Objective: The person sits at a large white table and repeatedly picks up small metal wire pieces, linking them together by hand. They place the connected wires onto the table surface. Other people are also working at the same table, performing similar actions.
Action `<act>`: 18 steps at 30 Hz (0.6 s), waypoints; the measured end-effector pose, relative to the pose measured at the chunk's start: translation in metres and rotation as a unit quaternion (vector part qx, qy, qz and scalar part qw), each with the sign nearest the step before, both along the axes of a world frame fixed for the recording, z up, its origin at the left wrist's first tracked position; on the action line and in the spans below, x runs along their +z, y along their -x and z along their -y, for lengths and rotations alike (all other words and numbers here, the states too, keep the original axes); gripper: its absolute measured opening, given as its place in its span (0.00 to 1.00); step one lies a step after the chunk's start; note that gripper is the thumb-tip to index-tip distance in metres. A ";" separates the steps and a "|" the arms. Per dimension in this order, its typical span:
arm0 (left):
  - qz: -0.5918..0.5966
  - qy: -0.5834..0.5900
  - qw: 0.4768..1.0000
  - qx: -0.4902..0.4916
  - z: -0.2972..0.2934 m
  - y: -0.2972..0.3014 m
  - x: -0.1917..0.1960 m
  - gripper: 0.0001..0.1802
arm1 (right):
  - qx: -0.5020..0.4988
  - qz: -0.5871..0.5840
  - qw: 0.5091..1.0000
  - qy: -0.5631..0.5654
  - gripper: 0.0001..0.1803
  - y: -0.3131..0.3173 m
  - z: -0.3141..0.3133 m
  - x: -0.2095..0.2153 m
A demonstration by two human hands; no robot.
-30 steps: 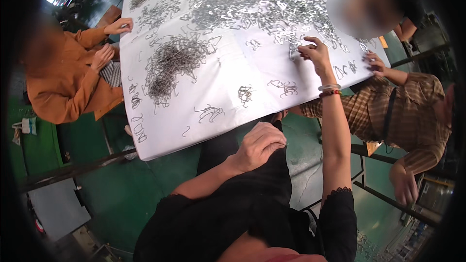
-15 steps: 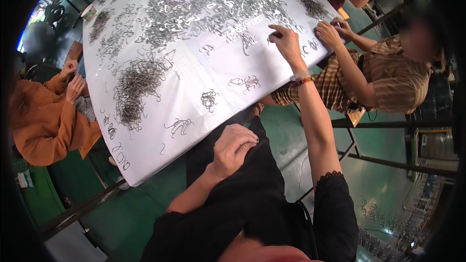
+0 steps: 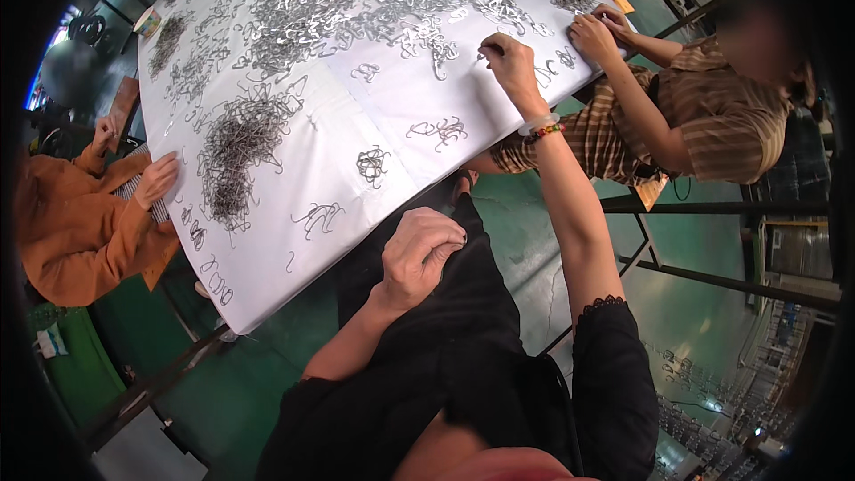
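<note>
So the right hand (image 3: pixel 512 69) is up over the white surface (image 3: pixel 334 111), thumb and forefinger bent in toward each other, with a small dark bit at the tips. Can't tell whether they're actually clamped on a piece. The left hand (image 3: pixel 419 254) is low in front of the body, off the near edge, with thumb and fingertips together. There's a dark speck there too, way too small to call a hook.

The hooks are all over the surface: a big loose spread (image 3: pixel 383 0) toward the far side, a dark tangle (image 3: pixel 233 156) on the left, and little clusters along the near side, like the round one (image 3: pixel 371 163) and the flatter one (image 3: pixel 438 131) beside it. The right hand is nearest the fringe of the spread.

My two cents: with thin curvy wire like this, I'd go for pieces at the fringe, since the tangle looks like it'd bring neighbors along. Pinch one by its plain middle, lift straight up, give it a tiny wiggle if it snags. Also mind the elbow room, there's a co-worker's hand (image 3: pixel 595 38) just beyond on the right.
</note>
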State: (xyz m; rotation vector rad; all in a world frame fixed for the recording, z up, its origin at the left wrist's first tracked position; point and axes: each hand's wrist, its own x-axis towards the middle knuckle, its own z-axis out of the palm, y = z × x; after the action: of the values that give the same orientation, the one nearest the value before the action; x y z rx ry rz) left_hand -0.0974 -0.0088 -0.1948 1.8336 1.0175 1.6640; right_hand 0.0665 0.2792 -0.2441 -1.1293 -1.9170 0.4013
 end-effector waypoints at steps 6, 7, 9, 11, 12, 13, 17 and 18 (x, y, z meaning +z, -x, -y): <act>-0.009 0.000 1.000 0.003 -0.002 0.002 -0.003 0.05 | -0.033 -0.017 0.991 0.126 0.05 0.005 0.004 0.013; -0.005 0.005 1.000 0.000 -0.001 0.002 -0.004 0.05 | -0.031 -0.020 0.992 0.118 0.05 0.003 0.001 0.010; -0.009 -0.002 1.000 0.000 -0.005 0.001 -0.003 0.05 | -0.029 -0.005 0.994 0.101 0.05 0.002 -0.003 0.007; -0.012 -0.001 1.000 -0.002 -0.002 0.002 -0.004 0.05 | -0.027 0.002 0.993 0.112 0.04 0.004 -0.001 0.006; -0.011 -0.004 1.000 -0.007 -0.003 0.001 -0.004 0.05 | -0.020 0.019 0.997 0.072 0.04 0.000 -0.004 0.003; -0.009 -0.008 1.000 -0.012 -0.003 0.001 -0.004 0.05 | -0.014 0.036 0.999 0.033 0.04 -0.003 -0.008 -0.003; -0.003 0.004 1.000 -0.001 -0.002 0.002 -0.005 0.06 | 0.015 0.069 0.995 -0.075 0.03 0.000 -0.006 -0.005; -0.005 0.000 1.000 -0.001 -0.003 0.002 -0.005 0.06 | 0.024 0.075 0.991 -0.109 0.03 0.001 -0.007 -0.004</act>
State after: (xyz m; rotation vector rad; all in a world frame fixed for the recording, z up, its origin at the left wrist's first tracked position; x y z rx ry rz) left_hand -0.0993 -0.0057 -0.1996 1.8450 1.0201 1.6546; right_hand 0.0651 0.2861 -0.2477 -0.9939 -2.0641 0.1298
